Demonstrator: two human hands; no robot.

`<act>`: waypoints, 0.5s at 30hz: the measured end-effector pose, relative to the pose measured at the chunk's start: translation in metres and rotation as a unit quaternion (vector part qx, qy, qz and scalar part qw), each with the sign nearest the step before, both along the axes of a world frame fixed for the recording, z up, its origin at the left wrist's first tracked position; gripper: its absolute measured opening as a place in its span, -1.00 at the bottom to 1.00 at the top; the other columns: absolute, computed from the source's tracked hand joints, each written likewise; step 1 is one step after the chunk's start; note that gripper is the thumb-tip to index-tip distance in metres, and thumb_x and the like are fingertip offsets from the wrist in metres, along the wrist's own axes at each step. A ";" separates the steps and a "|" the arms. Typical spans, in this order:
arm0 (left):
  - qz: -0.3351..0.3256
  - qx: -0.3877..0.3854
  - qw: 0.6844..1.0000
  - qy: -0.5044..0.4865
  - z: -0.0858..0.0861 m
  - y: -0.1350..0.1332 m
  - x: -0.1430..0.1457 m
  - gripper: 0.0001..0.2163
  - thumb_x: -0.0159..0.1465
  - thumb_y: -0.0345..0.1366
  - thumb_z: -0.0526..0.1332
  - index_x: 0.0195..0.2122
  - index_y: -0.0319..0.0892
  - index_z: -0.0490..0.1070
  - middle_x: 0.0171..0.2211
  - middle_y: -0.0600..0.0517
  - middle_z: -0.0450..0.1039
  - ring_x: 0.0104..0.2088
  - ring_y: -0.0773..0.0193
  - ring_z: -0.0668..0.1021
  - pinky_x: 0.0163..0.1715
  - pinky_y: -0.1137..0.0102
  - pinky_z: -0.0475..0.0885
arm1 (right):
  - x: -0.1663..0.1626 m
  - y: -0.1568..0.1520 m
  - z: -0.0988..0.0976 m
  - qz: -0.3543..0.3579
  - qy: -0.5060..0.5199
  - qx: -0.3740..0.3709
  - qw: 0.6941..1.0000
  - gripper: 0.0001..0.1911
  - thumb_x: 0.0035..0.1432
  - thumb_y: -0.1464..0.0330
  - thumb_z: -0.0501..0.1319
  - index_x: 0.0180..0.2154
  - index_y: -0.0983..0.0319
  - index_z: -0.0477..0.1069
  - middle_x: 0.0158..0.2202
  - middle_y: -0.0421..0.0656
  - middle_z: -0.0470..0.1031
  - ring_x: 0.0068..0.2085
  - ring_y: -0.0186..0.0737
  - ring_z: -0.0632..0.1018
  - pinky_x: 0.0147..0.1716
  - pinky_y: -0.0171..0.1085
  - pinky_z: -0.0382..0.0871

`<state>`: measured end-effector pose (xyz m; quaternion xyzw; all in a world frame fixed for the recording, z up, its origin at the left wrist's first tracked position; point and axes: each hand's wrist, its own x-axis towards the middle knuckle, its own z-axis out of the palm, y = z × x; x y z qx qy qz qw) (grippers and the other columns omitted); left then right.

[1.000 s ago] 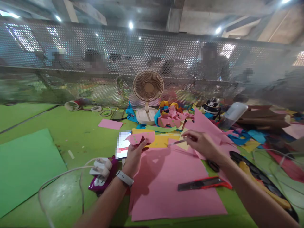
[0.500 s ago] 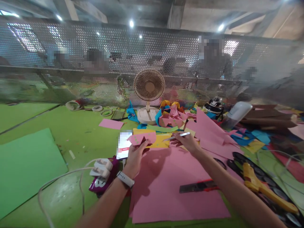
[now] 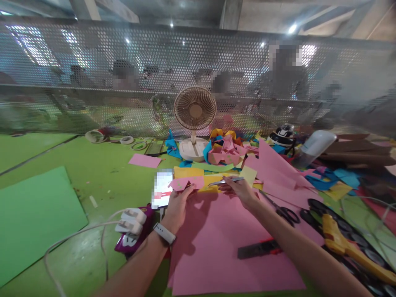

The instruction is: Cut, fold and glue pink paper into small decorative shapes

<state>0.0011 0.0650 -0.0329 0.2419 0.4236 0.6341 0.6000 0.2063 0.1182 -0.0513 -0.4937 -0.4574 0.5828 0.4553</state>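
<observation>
My left hand (image 3: 178, 204), with a white band on its wrist, grips a small pink paper piece (image 3: 187, 182) that carries little green marks. To the right of it, my right hand (image 3: 238, 190) is closed around slim silver tweezers (image 3: 225, 181). Their narrow tip points left, over yellow paper (image 3: 207, 186) and a short way from the pink piece. Beneath both hands lies a large pink sheet (image 3: 216, 247). A box cutter (image 3: 258, 248) rests on that sheet, partly under my right forearm. Just left of the pink piece is a lit phone (image 3: 162, 187).
A fan (image 3: 194, 109) stands at the back before a perforated metal screen (image 3: 123, 82). Scissors (image 3: 287, 214) and a yellow glue gun (image 3: 343, 243) lie on the right. Crumpled paper scraps (image 3: 225, 148) pile beside the fan. White plugs (image 3: 133, 220) and cables are on the left.
My right hand has moved slightly left and down, bringing the tweezers' tip nearer the pink piece. The pink piece is tilted a little differently. The scissors now show more beside my forearm.
</observation>
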 end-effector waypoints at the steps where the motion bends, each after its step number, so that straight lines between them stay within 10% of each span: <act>1: -0.002 0.001 1.000 0.003 0.000 0.000 0.000 -0.67 -0.04 -0.35 0.39 -0.22 -0.21 0.45 -0.30 -0.01 0.56 -0.30 0.19 0.59 -0.18 0.31 0.46 | -0.001 0.000 0.000 -0.002 0.002 -0.002 1.000 -0.61 -0.07 0.09 0.32 -0.38 0.28 0.40 -0.42 -0.06 0.59 -0.43 -0.21 0.60 -0.51 -0.37 0.48; 15: -0.004 -0.011 1.000 0.002 -0.001 0.001 0.001 -0.70 -0.05 -0.37 0.38 -0.25 -0.19 0.46 -0.31 0.01 0.57 -0.26 0.16 0.58 -0.24 0.33 0.47 | -0.005 -0.002 -0.002 -0.006 0.027 -0.014 1.000 -0.61 -0.10 0.10 0.34 -0.39 0.30 0.42 -0.46 -0.06 0.59 -0.46 -0.22 0.60 -0.60 -0.42 0.43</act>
